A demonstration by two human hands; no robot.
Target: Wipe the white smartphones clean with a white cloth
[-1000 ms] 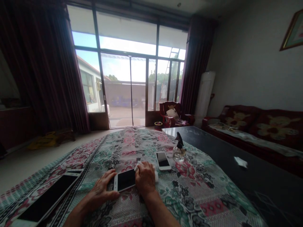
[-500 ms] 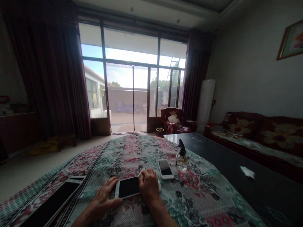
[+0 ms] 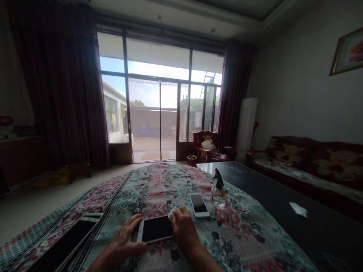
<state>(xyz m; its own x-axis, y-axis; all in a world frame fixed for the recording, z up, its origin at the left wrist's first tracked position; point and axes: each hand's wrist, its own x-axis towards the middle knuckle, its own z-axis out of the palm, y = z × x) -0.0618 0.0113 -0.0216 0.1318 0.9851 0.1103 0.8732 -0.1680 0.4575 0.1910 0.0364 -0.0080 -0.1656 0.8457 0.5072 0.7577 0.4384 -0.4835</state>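
Note:
A white phone [image 3: 155, 229] with a dark screen lies flat on a floral cloth [image 3: 159, 181]. My left hand [image 3: 126, 238] rests against the phone's left end, fingers bent round its edge. My right hand [image 3: 185, 231] is closed on a small white wipe [image 3: 171, 214] pressed at the phone's right end. A second white phone [image 3: 199, 205] lies just beyond my right hand. A small clear spray bottle [image 3: 218, 190] with a dark trigger head stands beside it.
Two more phones [image 3: 66, 245] lie at the cloth's left edge. A dark glass table [image 3: 283, 211] with a crumpled white tissue [image 3: 299, 209] runs along the right, a red sofa [image 3: 312, 162] behind it. Glass doors, curtains and a small chair stand beyond.
The camera has tilted upward, so hands and phones sit lower in the picture. My right hand with the wipe has shifted slightly along the phone's right end.

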